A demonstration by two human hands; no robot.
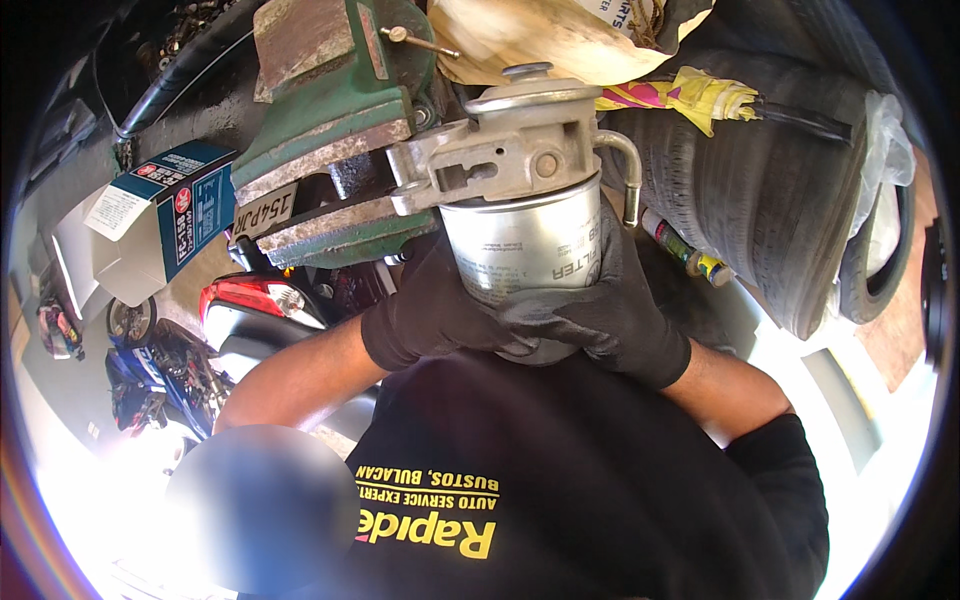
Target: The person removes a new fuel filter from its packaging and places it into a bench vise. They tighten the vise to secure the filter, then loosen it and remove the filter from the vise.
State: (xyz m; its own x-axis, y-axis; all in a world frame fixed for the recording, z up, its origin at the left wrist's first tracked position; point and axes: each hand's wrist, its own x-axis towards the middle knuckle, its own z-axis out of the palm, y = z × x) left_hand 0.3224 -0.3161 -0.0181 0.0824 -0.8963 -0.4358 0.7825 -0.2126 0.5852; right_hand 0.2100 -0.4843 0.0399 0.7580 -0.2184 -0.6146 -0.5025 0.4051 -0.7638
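A silver fuel filter canister (pixel 510 240) sits under a cast metal filter head (pixel 540 150) with a bent outlet pipe (pixel 628 175). The head's side lugs meet the jaws of a green, rusty bench vise (pixel 335 110); how firmly they are gripped I cannot tell. In a black glove, my left hand (pixel 440 300) wraps the canister's lower left side. My right hand (pixel 625 310), gloved alike, closes round its right side and underneath, its fingers overlapping the left ones. The canister's bottom is mostly covered by both hands.
An opened blue and white box (pixel 170 215) stands left of the vise. Tires (pixel 740 190) rise at the right, with a folded yellow umbrella (pixel 690 98) across them and a small can (pixel 685 250) below. Motorcycles (pixel 270 300) are at lower left. Brown paper packaging (pixel 550 40) lies behind the filter head.
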